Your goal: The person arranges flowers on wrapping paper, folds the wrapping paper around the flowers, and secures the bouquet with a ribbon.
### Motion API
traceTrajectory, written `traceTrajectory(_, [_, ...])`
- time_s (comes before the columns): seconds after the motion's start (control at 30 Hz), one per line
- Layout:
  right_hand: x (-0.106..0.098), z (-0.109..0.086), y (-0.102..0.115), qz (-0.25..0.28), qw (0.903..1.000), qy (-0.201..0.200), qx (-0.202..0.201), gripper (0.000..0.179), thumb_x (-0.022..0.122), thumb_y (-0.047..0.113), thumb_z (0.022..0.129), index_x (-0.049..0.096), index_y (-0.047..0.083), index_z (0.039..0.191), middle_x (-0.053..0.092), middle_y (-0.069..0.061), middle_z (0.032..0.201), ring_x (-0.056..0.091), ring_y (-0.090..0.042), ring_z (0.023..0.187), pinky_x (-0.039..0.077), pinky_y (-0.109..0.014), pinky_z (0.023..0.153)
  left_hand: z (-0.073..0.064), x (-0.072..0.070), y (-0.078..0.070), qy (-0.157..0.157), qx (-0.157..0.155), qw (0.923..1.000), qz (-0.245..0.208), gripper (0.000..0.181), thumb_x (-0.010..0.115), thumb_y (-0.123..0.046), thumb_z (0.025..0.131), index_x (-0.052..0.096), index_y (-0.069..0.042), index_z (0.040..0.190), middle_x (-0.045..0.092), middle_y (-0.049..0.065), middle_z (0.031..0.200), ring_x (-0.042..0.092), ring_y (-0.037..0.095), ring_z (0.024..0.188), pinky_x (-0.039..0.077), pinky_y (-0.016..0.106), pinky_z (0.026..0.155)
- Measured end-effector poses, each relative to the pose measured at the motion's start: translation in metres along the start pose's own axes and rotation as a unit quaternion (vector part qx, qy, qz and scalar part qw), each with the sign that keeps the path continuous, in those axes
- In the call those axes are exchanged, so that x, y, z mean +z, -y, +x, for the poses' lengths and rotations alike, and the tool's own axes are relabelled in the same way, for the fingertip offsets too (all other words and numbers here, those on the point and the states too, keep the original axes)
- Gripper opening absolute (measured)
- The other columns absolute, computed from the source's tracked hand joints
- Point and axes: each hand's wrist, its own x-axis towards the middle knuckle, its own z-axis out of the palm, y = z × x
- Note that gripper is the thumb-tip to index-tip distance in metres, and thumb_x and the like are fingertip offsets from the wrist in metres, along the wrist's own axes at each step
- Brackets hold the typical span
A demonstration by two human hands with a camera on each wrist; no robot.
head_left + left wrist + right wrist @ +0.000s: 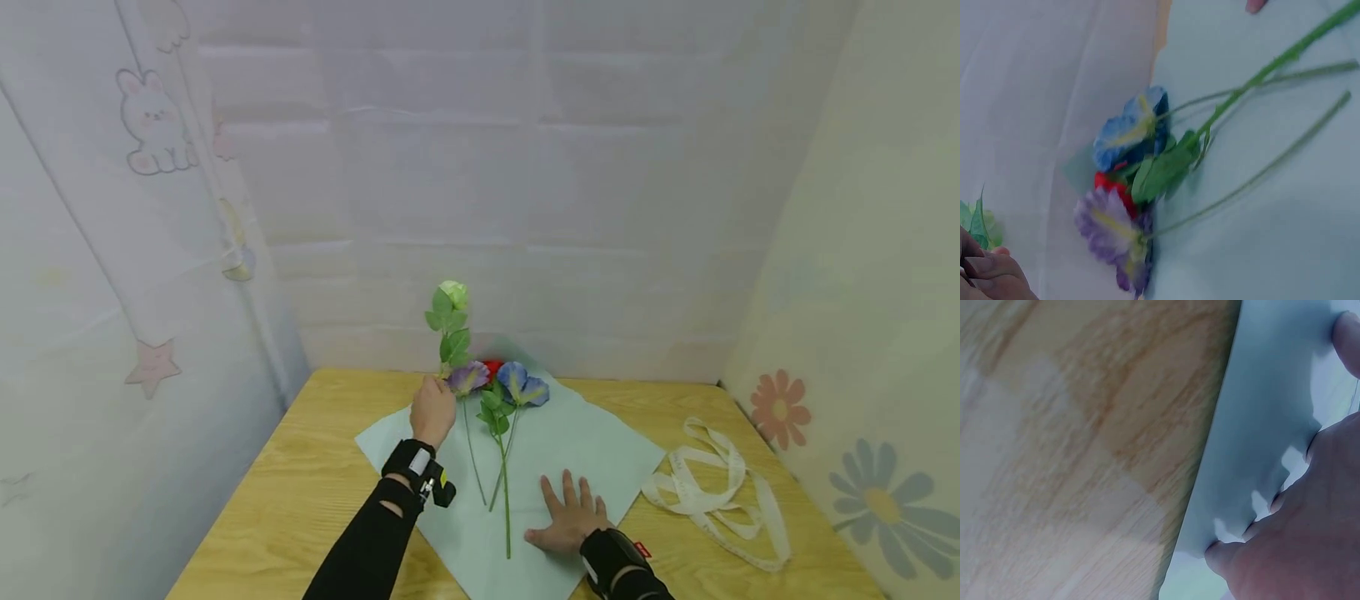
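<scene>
In the head view my left hand pinches a pale green artificial rose beneath its leaves, with the bloom up; the lower stem is hidden. Left of that hand's flowers, the left wrist view shows only its curled fingertips. On a pale blue-green wrapping sheet lie a purple flower, a blue flower and a red flower, their stems pointing toward me. My right hand rests on the sheet with fingers spread, right of the stems; the right wrist view shows it beside the sheet's edge.
A loosely looped whitish ribbon lies on the wooden table at the right. Pale printed curtains stand behind the table and at both sides. The sheet's far corner reaches the back curtain.
</scene>
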Motion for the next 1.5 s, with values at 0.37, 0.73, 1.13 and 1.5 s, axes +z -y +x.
traceTrajectory(0.37, [0.014, -0.011, 0.027, -0.010, 0.9997, 0.008, 0.019, 0.099, 0.069, 0.071, 0.081, 0.041, 0.013, 0.156, 0.023, -0.026, 0.162, 0.014, -0.055, 0.148, 0.013, -0.073, 0.112, -0.048, 0.072, 0.022, 0.090, -0.034, 0.9952, -0.018, 0.020, 0.045, -0.009, 0.104, 0.058, 0.005, 0.110, 0.050, 0.009, 0.066, 0.039, 0.021, 0.050, 0.024, 0.036, 0.049])
traceTrajectory(0.73, [0.007, -0.017, 0.038, -0.001, 0.9993, 0.031, 0.021, 0.100, 0.065, 0.072, 0.083, 0.035, 0.015, 0.159, 0.018, -0.025, 0.165, 0.011, -0.053, 0.149, 0.011, -0.072, 0.114, -0.067, 0.082, 0.045, 0.081, 0.020, 0.9944, 0.064, 0.033, 0.055, -0.005, 0.096, 0.046, -0.011, 0.065, 0.045, 0.008, 0.057, 0.045, 0.023, 0.048, 0.030, 0.035, 0.047])
traceTrajectory(1.13, [-0.004, -0.019, 0.037, -0.014, 0.9996, 0.017, 0.020, 0.098, 0.067, 0.071, 0.083, 0.038, 0.014, 0.158, 0.022, -0.024, 0.164, 0.015, -0.052, 0.149, 0.015, -0.071, 0.114, -0.063, 0.072, 0.044, 0.106, 0.087, 0.9892, 0.051, 0.026, 0.067, -0.013, 0.096, 0.065, 0.010, 0.110, 0.064, 0.023, 0.099, 0.065, 0.039, 0.084, 0.053, 0.050, 0.069])
traceTrajectory(1.5, [-0.014, -0.020, 0.017, -0.022, 0.9996, -0.011, 0.015, 0.099, 0.068, 0.070, 0.082, 0.040, 0.013, 0.157, 0.023, -0.027, 0.163, 0.017, -0.055, 0.147, 0.019, -0.073, 0.111, -0.044, 0.008, 0.065, 0.229, 0.185, 0.9473, 0.127, 0.101, 0.070, -0.062, 0.088, 0.025, -0.012, 0.162, 0.018, 0.026, 0.164, 0.020, 0.051, 0.147, 0.020, 0.070, 0.112])
